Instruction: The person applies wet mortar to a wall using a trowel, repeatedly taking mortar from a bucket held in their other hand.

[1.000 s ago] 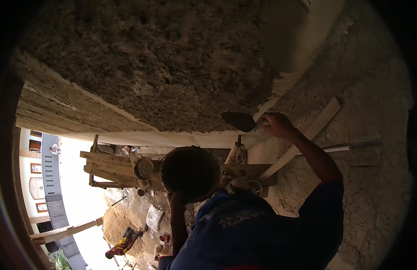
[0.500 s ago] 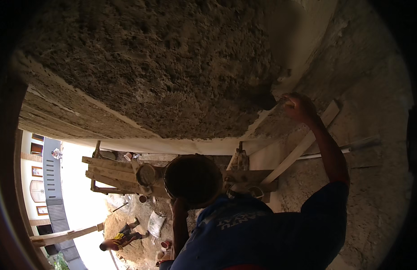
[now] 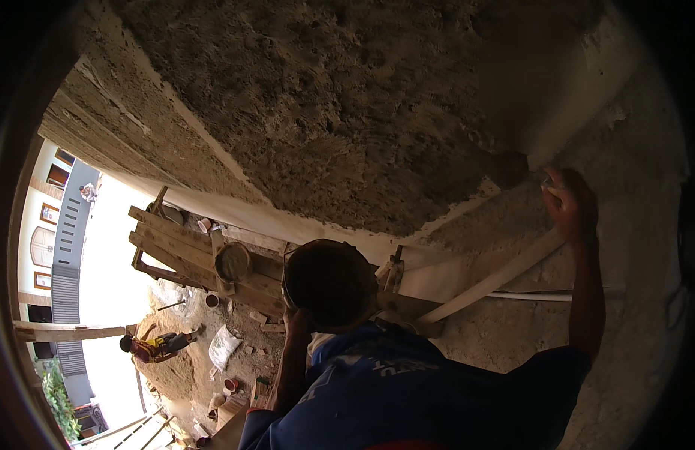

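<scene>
My left hand (image 3: pixel 297 322) is closed on the near rim of a round dark bucket (image 3: pixel 330 285), held up in front of my body. Its inside is too dark to make out. My raised right hand (image 3: pixel 572 201) has its fingers curled round a trowel, the handle mostly hidden in the grip. The dark trowel blade (image 3: pixel 508 170) lies against the rough, wet-looking mortar surface (image 3: pixel 347 112), beside a smoother pale strip (image 3: pixel 580 112) at the corner.
Below stands a plank scaffold (image 3: pixel 182 251) with a round mortar-crusted container (image 3: pixel 233 262) on it. A slanted board (image 3: pixel 497 277) leans near my right arm. On the ground far below are a person (image 3: pixel 160 346), a sand heap (image 3: pixel 171 375) and a white sack (image 3: pixel 224 346).
My head view has tilted, so the scene appears turned. My right hand and the trowel have shifted right along the surface. The bucket stays in my left hand.
</scene>
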Available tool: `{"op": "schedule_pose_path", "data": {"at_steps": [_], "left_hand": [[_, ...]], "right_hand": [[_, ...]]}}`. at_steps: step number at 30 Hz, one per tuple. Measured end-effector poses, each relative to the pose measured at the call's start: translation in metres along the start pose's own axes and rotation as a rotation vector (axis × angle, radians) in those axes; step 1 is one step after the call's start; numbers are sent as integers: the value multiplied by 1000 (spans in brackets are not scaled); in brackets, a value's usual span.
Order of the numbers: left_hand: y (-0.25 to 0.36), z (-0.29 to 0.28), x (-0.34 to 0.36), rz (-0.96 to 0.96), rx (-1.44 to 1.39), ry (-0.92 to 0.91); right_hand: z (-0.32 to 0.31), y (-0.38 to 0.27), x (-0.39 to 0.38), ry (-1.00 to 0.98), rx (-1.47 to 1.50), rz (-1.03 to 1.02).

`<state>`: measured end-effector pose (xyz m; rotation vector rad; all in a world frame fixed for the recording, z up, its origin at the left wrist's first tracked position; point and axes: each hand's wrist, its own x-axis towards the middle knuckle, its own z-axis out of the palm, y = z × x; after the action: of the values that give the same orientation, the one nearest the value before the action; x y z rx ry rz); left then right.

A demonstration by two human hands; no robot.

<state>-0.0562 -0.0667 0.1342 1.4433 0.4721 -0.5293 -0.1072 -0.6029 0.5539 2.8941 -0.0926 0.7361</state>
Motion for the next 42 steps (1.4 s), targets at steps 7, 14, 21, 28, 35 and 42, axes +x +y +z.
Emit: {"op": "schedule_pose_path", "data": {"at_steps": [7,14,21,28,35,42], "left_hand": [[22,10,-24,-123,-99,130],[28,24,-51,-153,-134,141],[48,30,-55,-23,-227,179],[89,55,-55,76,-63,234],[147,68,-56,264,163,164],[148,71,-32,325,114,174]], "right_hand": [[-10,-109,46,-474,706,-321],[65,-57,91,-527,635,174],[0,-70,78,-304,640,307],[126,-182,20,-1231,367,-333],[181,-267,40,-564,-291,-779],[207,-270,-6,-420,-91,-759]]}}
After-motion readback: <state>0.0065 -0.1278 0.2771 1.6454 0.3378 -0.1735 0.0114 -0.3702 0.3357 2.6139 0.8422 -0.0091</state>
